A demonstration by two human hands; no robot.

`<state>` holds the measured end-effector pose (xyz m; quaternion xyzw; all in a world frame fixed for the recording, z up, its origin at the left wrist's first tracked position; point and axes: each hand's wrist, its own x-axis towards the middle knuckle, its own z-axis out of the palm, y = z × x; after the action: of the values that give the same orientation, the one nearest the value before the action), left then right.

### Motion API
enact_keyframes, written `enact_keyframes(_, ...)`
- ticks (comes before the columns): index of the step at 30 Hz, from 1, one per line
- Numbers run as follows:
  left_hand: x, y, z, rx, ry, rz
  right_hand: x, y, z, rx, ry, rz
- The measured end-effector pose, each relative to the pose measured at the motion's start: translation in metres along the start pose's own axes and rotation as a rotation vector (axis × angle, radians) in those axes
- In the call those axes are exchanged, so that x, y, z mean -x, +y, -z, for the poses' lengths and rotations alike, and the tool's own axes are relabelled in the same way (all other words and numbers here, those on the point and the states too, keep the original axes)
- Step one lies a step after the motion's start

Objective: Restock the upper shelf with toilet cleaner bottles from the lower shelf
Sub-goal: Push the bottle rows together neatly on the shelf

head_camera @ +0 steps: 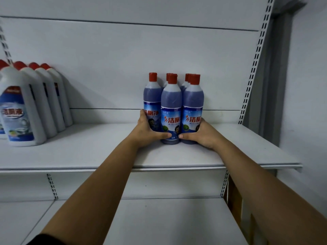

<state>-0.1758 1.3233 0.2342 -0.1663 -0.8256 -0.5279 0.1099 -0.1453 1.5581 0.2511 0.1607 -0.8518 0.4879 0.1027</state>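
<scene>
Between the two grips stands a tight cluster of translucent plastic toilet cleaner bottles (170,106). They are filled with dark blue liquid, with red screw caps on top and blue printed labels round the middle. They stand upright on the white metal upper shelf (88,152), bases on the board, pressed between the grips.

The left grip (148,129) clasps the cluster's left flank. Its fingers curl round the far side of the left-hand bottle (152,98), and its thumb lies flat across the foot of the front centre bottle. The right grip (203,134) mirrors it, with fingers curled round the outer side of the front right bottle (193,103) and the thumb across that bottle's foot. The two thumb tips nearly meet.

More bottles stand beyond the grips, behind the front row, and how many cannot be told. Well to the left of the left grip, on the same shelf, stands a row of white plastic jugs (26,112) with red caps and blue-and-white labels. Below both forearms lies the white lower shelf (159,220). Up and to the right of the right grip runs a slotted white upright (254,68).
</scene>
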Motion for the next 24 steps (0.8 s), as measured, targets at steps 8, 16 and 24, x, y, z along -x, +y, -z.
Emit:
enact_keyframes(8,-0.001,-0.003,0.003,0.045,-0.013,-0.013,-0.003,0.0,-0.005,0.031,0.007,-0.001)
enact_keyframes(16,-0.002,-0.003,0.001,0.011,-0.028,-0.014,0.001,0.001,-0.008,0.089,0.09,-0.026)
enact_keyframes(24,0.011,0.01,0.002,-0.182,0.24,-0.123,0.011,-0.007,-0.008,0.077,0.16,-0.076)
